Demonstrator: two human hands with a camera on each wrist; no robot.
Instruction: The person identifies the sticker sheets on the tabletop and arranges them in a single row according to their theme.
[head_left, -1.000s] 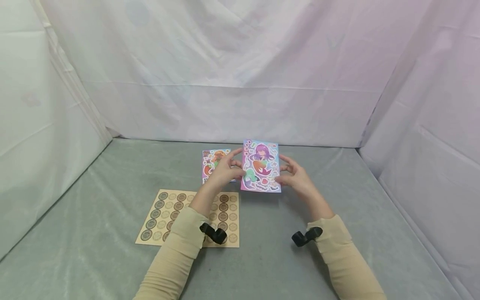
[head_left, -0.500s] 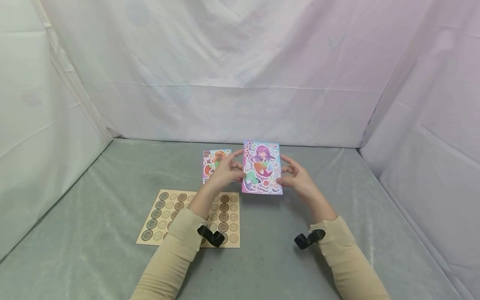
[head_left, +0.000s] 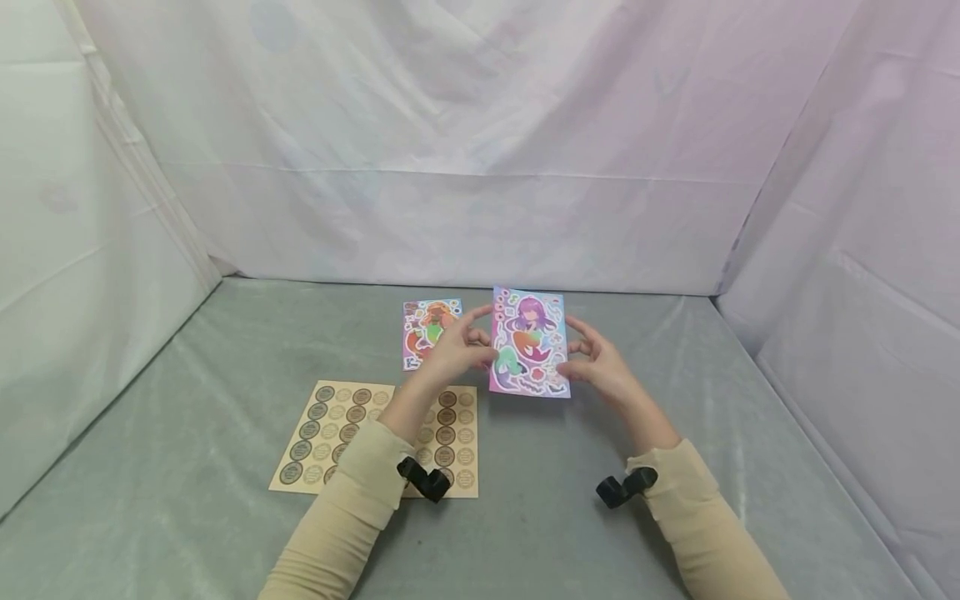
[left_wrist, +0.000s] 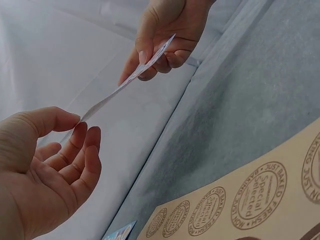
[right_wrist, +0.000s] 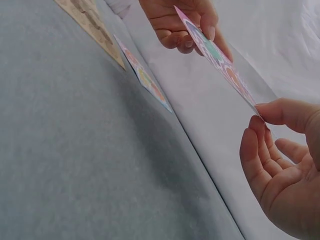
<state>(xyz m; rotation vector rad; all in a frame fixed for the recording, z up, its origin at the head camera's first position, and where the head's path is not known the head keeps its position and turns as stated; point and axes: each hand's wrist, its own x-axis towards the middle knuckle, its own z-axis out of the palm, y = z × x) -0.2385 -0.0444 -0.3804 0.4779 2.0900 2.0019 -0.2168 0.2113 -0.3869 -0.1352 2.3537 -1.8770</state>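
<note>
Both hands hold up a mermaid sticker sheet (head_left: 529,342), tilted with its printed side toward the head camera. It is pink and blue, with a purple-haired mermaid. The left hand (head_left: 457,346) pinches its left edge between thumb and fingers; the right hand (head_left: 602,367) pinches the right edge. In the wrist views the sheet appears nearly edge-on, raised over the table. Behind the left hand lies a second sticker sheet (head_left: 415,333) with an orange-haired figure, partly covered by that hand. A tan sheet of round stickers (head_left: 322,433) lies under the left forearm, which hides its middle.
A grey cloth covers the table (head_left: 540,517). White curtains (head_left: 480,225) stand along the back and both sides. Each sleeve carries a black wrist mount (head_left: 423,479) near the cuff.
The mermaid sheet, held by both hands throughout, has shifted slightly right and toward the person. The flat sheets on the table stay in place.
</note>
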